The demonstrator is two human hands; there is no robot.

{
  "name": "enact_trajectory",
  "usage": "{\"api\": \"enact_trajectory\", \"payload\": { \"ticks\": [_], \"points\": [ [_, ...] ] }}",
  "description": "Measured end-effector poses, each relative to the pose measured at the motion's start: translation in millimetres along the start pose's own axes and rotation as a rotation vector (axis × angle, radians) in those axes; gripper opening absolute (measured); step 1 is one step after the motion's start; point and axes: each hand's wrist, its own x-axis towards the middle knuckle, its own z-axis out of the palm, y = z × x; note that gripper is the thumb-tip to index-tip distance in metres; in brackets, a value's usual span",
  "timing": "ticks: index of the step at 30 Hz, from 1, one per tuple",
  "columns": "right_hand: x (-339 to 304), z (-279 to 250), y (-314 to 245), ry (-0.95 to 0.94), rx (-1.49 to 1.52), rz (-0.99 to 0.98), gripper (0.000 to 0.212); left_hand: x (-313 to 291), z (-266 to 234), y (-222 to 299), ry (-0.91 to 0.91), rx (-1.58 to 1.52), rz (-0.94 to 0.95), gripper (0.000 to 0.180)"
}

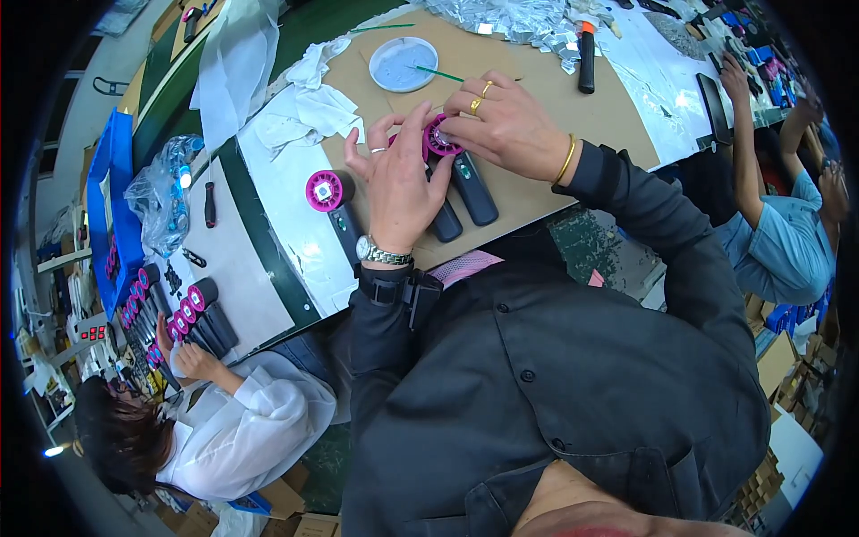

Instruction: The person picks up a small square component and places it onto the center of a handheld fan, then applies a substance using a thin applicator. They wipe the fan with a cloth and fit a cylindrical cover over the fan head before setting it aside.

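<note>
My left hand (400, 190), wearing a metal-band watch, curls its fingers about the pink rim of a black-handled device (474, 190) with a round head. The fingertips of my right hand (517, 127) are pinched together over the white centre of that head; whatever they hold is hidden. A second black handle (445, 222) lies beside it, its head mostly covered by my left hand. Left of my left hand rests another such device (324, 191), its pink ring facing up. Beyond my hands stands a round white dish (403, 87) of greyish paste with a thin green stick (438, 72) leaning in it.
Brown cardboard (617, 116) covers the worktop. A white cloth (309, 116) lies left, an orange-and-black tool (586, 58) right, small silvery parts (528, 27) at the back. Left, a person in white (250, 430) handles similar devices by a blue tray (107, 206); others work right.
</note>
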Motion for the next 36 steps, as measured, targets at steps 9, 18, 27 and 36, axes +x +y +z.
{"api": "enact_trajectory", "payload": {
  "ticks": [9, 18, 27, 36],
  "points": [
    [10, 2, 3, -0.137, -0.041, 0.048, 0.029, 1, -1, -2, -0.016, 0.013, -0.006, 0.076],
    [2, 9, 4, -0.082, -0.06, 0.027, 0.029, -1, 1, -6, -0.002, -0.008, -0.005, 0.071],
    [0, 12, 11, -0.08, 0.08, 0.075, 0.027, -1, 2, -9, -0.007, -0.004, 0.006, 0.068],
    [-15, 22, 5, 0.055, 0.229, 0.252, 0.021, -2, 1, -8, -0.007, -0.018, 0.007, 0.065]
  ]
}}
